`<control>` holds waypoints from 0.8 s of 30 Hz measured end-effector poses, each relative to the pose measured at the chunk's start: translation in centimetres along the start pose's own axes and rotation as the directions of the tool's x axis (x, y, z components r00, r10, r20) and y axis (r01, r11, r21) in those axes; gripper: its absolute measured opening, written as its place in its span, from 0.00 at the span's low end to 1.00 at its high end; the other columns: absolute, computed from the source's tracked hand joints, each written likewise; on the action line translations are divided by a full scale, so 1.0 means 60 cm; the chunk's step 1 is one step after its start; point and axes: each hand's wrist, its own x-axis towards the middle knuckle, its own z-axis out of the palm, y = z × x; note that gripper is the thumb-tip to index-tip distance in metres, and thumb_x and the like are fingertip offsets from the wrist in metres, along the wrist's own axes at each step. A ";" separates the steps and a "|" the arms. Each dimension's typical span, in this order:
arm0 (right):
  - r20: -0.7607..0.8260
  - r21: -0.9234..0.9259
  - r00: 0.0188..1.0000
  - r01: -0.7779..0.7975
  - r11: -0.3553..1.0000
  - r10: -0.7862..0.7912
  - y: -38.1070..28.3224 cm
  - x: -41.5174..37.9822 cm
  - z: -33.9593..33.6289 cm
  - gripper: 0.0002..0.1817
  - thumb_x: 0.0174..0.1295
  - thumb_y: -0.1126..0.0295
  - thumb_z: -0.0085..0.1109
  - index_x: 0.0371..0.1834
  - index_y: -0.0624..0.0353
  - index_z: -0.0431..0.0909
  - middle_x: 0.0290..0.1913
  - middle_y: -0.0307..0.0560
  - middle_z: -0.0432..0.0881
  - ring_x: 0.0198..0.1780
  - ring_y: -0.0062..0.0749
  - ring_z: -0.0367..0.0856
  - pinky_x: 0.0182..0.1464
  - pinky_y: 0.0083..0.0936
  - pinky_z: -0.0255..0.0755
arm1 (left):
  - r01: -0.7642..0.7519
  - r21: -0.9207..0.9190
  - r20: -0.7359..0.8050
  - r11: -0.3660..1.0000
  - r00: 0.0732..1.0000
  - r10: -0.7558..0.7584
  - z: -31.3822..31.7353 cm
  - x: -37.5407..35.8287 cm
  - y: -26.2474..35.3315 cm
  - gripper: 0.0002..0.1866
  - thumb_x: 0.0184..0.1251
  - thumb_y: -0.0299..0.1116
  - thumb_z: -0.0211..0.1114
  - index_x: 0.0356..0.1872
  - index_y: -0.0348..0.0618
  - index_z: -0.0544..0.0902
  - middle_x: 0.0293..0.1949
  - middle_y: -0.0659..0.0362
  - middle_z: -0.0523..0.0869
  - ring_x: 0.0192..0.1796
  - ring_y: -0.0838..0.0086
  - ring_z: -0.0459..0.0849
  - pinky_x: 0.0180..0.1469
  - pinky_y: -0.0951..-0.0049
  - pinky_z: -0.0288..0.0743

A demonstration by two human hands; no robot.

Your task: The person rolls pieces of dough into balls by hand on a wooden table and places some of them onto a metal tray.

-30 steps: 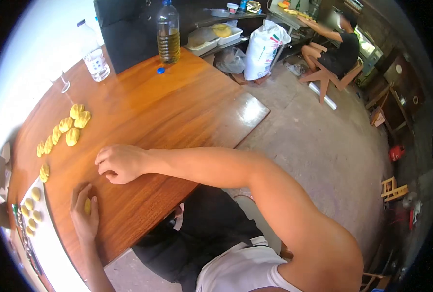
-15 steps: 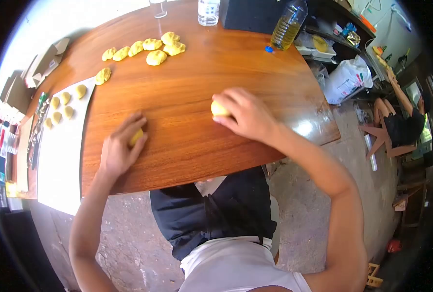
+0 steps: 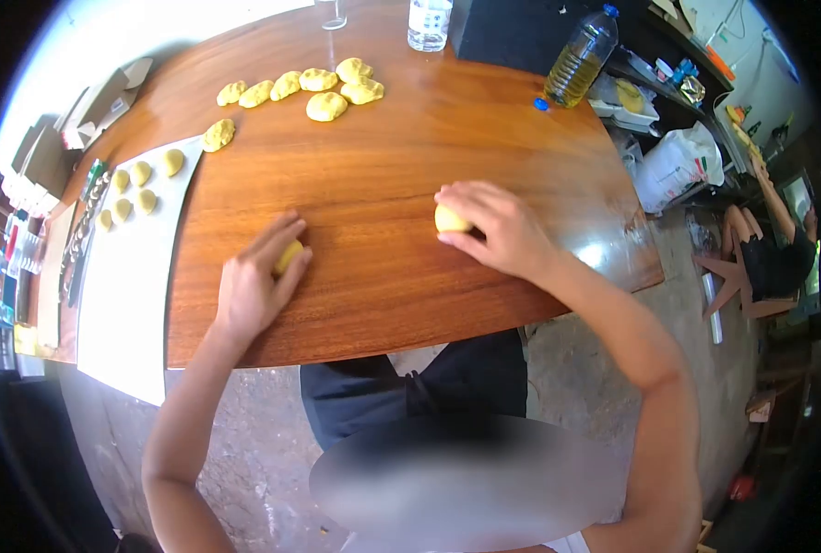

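Cupped on the wooden tabletop, my left hand [image 3: 255, 284] curls round a yellow dough ball [image 3: 288, 257], which shows between thumb and fingers. Farther right, my right hand [image 3: 501, 229] holds a second, paler and rounder dough ball [image 3: 450, 219] against the wood. Beyond them, several rough dough lumps [image 3: 326, 107] lie in a loose cluster, and a single dough lump [image 3: 218, 135] sits beside the white sheet. Several smooth round dough balls [image 3: 147, 200] rest on the far part of that white sheet [image 3: 126, 295], left of my left hand.
At the back of the wooden table [image 3: 383, 166] stand a drinking glass [image 3: 333, 13], a clear bottle [image 3: 429, 23] and an oil bottle [image 3: 582, 57]. A blue cap [image 3: 541, 104] lies near the oil bottle. Right of the table are a white sack [image 3: 679, 166] and a seated person [image 3: 777, 258].
The view has shifted, so the table and things on it appear farther right. Both hands remain on their dough balls at nearly the same places on the table.
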 end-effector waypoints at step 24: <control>-0.037 0.124 0.999 0.006 0.992 -0.001 0.009 0.161 0.122 0.20 0.55 0.68 0.65 0.50 0.68 0.86 0.59 0.63 0.85 0.62 0.56 0.82 0.66 0.43 0.77 | -0.120 -0.018 -0.059 0.993 0.991 0.119 0.075 0.137 0.020 0.21 0.69 0.25 0.64 0.62 0.32 0.83 0.70 0.40 0.79 0.70 0.44 0.80 0.72 0.58 0.73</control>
